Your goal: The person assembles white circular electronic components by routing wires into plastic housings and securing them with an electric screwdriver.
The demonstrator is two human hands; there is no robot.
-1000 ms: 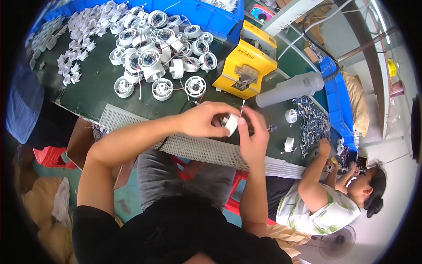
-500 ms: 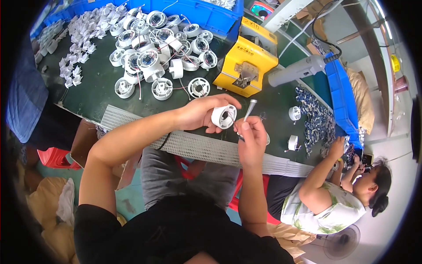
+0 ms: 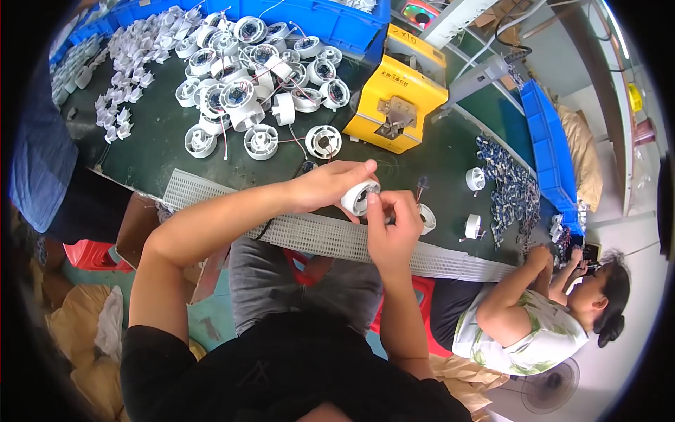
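Note:
My left hand (image 3: pixel 327 187) is closed around a small white round housing (image 3: pixel 356 200), its open face turned toward my right hand. My right hand (image 3: pixel 395 224) is against that face, fingers bent and the thumb pressed on the rim. Whatever may lie between its fingertips is hidden. Beside my right knuckles, a white ring-shaped part (image 3: pixel 426 219) rests on the dark green table, and a small dark part (image 3: pixel 422 184) lies beyond it. A single white spoked housing (image 3: pixel 323 142) sits just beyond my left hand.
Many white housings with wires (image 3: pixel 242 95) are heaped at the far left, beside small white pieces (image 3: pixel 130 70). A yellow machine (image 3: pixel 394 91) and a grey cylindrical tool (image 3: pixel 472 83) stand beyond. Perforated grey strips (image 3: pixel 309 233) edge the table. A co-worker (image 3: pixel 520 320) sits right.
My right hand has moved up-left onto the housing, and the flared grey stick it held no longer shows. The left hand has tilted the housing. The grey cylindrical tool has shifted up.

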